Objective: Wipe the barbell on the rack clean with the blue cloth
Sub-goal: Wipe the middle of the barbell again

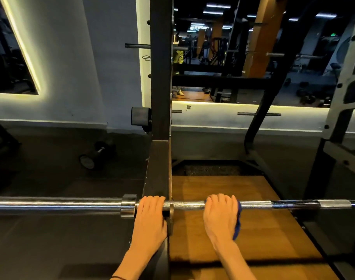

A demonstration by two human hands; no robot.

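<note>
Right grip: our right hand clenches the blue cloth around the long chrome steel barbell.
Left grip: our left hand curls over the bar beside the black steel rack upright, just inside the collar.
Axis: the bar runs straight across us, passing through both grips.
Nearer hand: the right, already on it.
Room: to the right grip's outer side the shaft lies bare and open; toward the left grip, only a short stretch before the upright.
</note>
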